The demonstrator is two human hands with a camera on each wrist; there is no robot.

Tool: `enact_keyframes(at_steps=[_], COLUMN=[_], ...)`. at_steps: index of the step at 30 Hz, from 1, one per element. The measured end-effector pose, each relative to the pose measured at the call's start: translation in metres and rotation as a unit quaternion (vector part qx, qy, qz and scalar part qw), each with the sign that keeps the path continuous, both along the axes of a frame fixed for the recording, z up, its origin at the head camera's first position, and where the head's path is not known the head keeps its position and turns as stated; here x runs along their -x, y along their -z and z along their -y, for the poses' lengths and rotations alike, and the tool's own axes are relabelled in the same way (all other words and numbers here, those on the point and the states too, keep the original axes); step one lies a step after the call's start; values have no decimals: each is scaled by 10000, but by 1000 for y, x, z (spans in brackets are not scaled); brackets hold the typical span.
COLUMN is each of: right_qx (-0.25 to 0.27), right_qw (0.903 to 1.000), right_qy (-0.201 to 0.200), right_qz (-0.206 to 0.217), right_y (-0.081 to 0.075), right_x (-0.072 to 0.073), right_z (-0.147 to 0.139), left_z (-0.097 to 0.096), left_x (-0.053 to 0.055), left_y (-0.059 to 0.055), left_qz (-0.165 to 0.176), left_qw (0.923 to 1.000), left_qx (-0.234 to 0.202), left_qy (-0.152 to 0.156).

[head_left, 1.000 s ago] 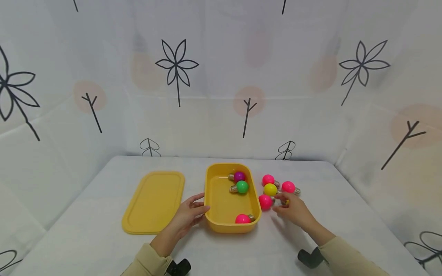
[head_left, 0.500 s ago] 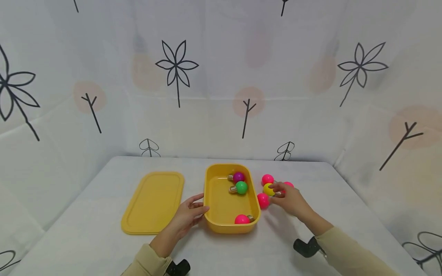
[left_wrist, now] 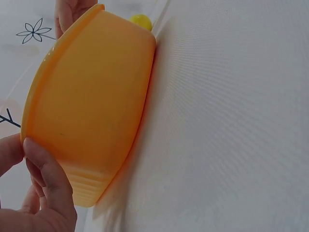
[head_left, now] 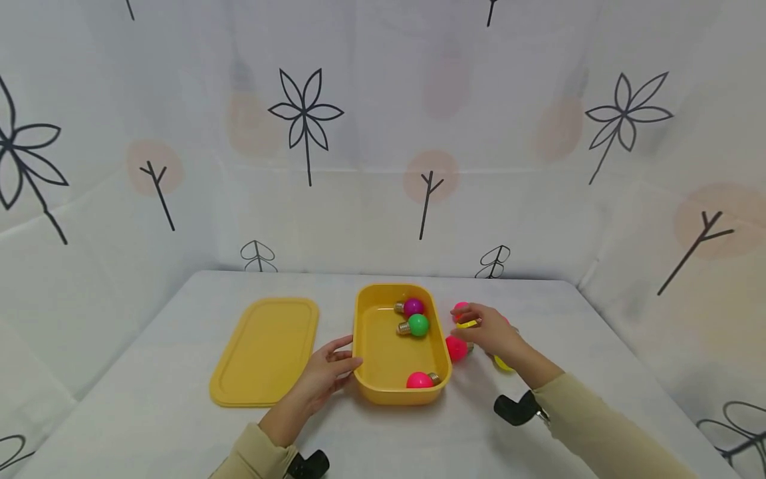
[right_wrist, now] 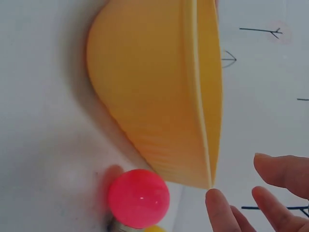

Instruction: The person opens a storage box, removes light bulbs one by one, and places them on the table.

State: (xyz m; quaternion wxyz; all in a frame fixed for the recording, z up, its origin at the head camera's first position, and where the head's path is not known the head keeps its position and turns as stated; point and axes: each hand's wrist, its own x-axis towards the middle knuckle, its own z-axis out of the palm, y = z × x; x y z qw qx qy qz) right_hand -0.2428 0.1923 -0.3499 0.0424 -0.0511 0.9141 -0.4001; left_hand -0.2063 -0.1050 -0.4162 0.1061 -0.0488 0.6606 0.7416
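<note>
In the head view, my left hand grips the left rim of a yellow plastic box, thumb on the outer wall in the left wrist view. Inside lie a purple bulb, a green bulb and a pink bulb. My right hand hovers past the box's right side, its spread fingertips over a partly hidden yellow bulb. The right wrist view shows nothing between these fingers. A pink bulb lies against the box; another pink bulb is behind the fingers.
A flat yellow lid lies left of the box on the white-covered table. Under the right wrist, a second yellow bulb is partly covered. A white patterned cloth hangs behind the table.
My right hand has moved left and away from me over the bulbs, uncovering the yellow bulb under its wrist. The left hand and the box stay in place.
</note>
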Motion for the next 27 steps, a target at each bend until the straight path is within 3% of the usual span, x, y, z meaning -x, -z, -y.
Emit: enact_keyframes(at_steps=[12,27], right_qx=[730,907], right_qw=[9964,9936], right_qy=[-150,-391], right_qz=[411,555], right_y=[-12,-18], right_x=[17,33], right_z=[20,60], left_z=[0,1], left_x=[1,2], left_y=[1,2], left_qz=[-57,4], left_qw=[10000,10000], left_qx=[-49,81], left_qy=[28,34])
